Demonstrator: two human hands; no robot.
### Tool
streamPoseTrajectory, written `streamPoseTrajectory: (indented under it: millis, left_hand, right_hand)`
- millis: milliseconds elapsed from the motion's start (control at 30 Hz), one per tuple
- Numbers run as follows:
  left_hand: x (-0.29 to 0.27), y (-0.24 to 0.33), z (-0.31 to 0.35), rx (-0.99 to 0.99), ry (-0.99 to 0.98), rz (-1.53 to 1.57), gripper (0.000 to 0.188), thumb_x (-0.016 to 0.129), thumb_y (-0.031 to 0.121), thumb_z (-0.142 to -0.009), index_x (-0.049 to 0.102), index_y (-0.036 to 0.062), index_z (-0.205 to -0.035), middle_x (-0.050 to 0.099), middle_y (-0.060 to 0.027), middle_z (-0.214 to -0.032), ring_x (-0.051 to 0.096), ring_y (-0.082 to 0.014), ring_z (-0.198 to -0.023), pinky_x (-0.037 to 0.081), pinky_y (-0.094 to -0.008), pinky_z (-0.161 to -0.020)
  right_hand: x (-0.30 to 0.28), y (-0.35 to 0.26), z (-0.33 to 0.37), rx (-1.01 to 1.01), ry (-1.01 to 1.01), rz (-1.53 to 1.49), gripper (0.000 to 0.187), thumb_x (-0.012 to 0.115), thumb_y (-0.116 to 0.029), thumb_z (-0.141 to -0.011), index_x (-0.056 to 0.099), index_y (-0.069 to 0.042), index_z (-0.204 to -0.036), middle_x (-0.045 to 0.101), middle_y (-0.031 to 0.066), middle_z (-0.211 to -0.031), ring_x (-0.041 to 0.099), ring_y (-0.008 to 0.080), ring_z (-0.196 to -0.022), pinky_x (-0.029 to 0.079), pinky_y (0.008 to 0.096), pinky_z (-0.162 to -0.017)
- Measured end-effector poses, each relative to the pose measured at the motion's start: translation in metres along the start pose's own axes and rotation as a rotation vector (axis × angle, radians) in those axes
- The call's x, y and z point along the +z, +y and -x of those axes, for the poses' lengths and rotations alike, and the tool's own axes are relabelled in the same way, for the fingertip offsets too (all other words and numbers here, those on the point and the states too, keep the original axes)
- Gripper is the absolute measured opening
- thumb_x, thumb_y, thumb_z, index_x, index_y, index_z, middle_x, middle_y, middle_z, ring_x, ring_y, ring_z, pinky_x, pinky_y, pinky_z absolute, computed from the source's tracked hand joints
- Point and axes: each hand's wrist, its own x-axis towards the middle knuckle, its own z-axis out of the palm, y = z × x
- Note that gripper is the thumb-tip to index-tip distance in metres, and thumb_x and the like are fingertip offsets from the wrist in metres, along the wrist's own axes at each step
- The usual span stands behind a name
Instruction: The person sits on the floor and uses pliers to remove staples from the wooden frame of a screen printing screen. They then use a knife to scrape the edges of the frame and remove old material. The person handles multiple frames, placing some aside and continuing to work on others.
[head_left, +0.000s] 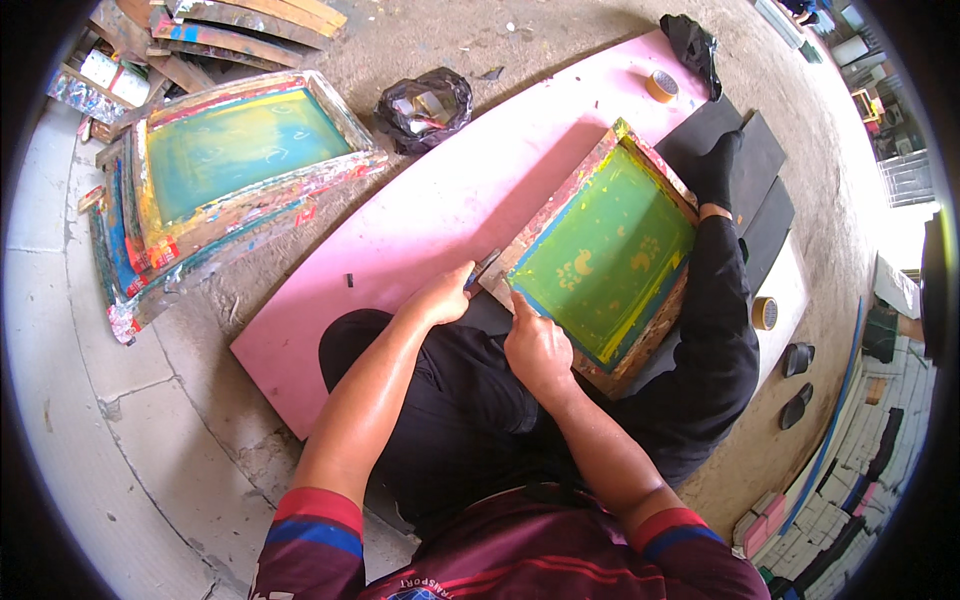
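A screen printing frame (622, 245) with green mesh and pale printed motifs lies tilted across my legs, its wooden border caked with paint. My left hand (444, 296) is closed around a slim dark tool with a metal end, which looks like a utility knife (484, 268), close to the frame's left corner. Against that same corner rests the index finger of my right hand (538, 346). Its other fingers are curled in, and the thumb is hidden, so whatever they pinch cannot be made out. My foot in a black sock (716, 168) is beside the frame's far right edge.
Under me is a pink board (400, 235), bearing a tape roll (661, 86). More paint-stained frames (250, 150) are stacked at the left, near wood scraps (235, 35). Behind the board sits a black plastic bag (428, 108). Another tape roll (764, 313) and black sandals (797, 405) are at right.
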Motion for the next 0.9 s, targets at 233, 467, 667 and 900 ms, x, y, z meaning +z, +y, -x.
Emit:
streamPoseTrajectory:
  millis: [233,467,667,900]
  left_hand:
    - [0.006,-0.008,-0.006,0.011,0.035,-0.029,0.056,0.067,0.013,-0.102,0.05,0.0013,-0.154,0.059,-0.0313,-0.151,0.057,-0.0467,-0.141,0.047,-0.0521,-0.115]
    - [-0.002,0.005,0.003,-0.027,0.013,-0.007,0.063,0.06,0.008,-0.097,0.047,0.0003,-0.158,0.061,-0.0332,-0.147,0.062,-0.0469,-0.135,0.049,-0.0514,-0.114]
    - [-0.018,0.032,0.014,-0.154,-0.087,0.085,0.061,0.061,0.009,-0.098,0.047,0.0004,-0.157,0.065,-0.0334,-0.141,0.066,-0.0447,-0.131,0.053,-0.0493,-0.109]
    - [0.005,-0.004,-0.003,-0.091,0.01,0.103,0.057,0.063,0.011,-0.106,0.044,0.0067,-0.16,0.069,-0.0125,-0.087,0.064,-0.0208,-0.068,0.051,-0.0427,-0.06]
  right_hand:
    - [0.015,0.014,0.001,-0.056,0.089,-0.111,0.036,0.06,-0.018,-0.106,0.072,-0.01,-0.139,0.075,0.0335,-0.11,0.073,0.0527,-0.103,0.058,0.0607,-0.092]
    - [0.022,0.026,-0.005,-0.103,0.125,-0.143,0.035,0.06,-0.017,-0.106,0.073,-0.009,-0.138,0.075,0.0332,-0.112,0.073,0.052,-0.102,0.059,0.0605,-0.092]
    - [0.05,0.052,-0.017,-0.217,0.275,-0.349,0.035,0.061,-0.018,-0.106,0.073,-0.01,-0.138,0.076,0.0321,-0.105,0.074,0.0516,-0.095,0.059,0.0609,-0.089]
    - [0.019,0.029,-0.001,-0.072,0.082,-0.078,0.038,0.06,-0.019,-0.107,0.07,-0.015,-0.144,0.076,0.0302,-0.114,0.073,0.0501,-0.106,0.058,0.0577,-0.097]
